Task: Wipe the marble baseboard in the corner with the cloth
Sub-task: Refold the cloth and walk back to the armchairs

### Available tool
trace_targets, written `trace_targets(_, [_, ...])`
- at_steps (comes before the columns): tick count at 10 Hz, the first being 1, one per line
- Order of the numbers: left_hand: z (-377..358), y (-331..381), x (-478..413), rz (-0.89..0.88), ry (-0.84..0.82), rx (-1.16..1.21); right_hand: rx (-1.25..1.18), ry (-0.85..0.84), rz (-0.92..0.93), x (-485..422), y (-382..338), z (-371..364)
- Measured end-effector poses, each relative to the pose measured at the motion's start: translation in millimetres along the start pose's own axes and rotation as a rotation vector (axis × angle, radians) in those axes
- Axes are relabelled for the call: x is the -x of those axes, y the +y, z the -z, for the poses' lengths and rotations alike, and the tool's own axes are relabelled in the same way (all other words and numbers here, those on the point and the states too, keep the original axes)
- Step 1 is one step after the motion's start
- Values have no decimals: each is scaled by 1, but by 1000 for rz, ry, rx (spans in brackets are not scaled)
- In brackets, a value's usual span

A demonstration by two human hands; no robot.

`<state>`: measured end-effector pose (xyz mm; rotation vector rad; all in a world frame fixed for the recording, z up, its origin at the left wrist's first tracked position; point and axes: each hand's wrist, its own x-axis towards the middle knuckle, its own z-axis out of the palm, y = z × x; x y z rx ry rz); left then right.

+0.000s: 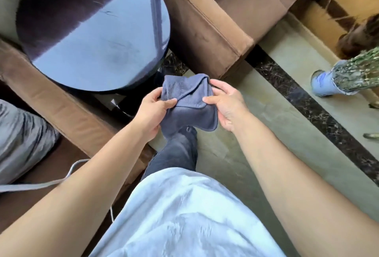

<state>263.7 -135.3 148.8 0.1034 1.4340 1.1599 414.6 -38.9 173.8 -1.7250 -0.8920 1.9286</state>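
Observation:
A grey-blue cloth (190, 103), partly folded, is held at waist height between both hands. My left hand (152, 113) pinches its left edge with thumb on top. My right hand (227, 105) grips its right side, thumb pressing a folded flap. A dark marble strip (320, 113) runs diagonally across the pale floor to the right. More dark marble (174, 66) shows in the gap between the round table and the sofa. The wall baseboard itself is not clearly in view.
A glossy dark round table (92, 31) stands left of the cloth. Brown sofas (215, 31) flank it behind and on the left (67, 109). A vase of dried stems (348, 76) lies at the right. A white cable (41, 185) trails at lower left.

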Motion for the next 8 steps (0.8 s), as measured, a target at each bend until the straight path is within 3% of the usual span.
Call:
trace_targets(2, [-8,70,-96,-54,150,73,234,-194,27,-113,-91,-45])
trace_targets(4, [30,103,-165,-118,410,213,452,-337,72,-208,-120,-131])
trace_targets(6, [91,82,-249,-55,734,337,702,-503,114,-319,-92,-215])
trace_targets(8, [89,57,-295,243,688,176,1292,-672,139,-365,-70,-218])
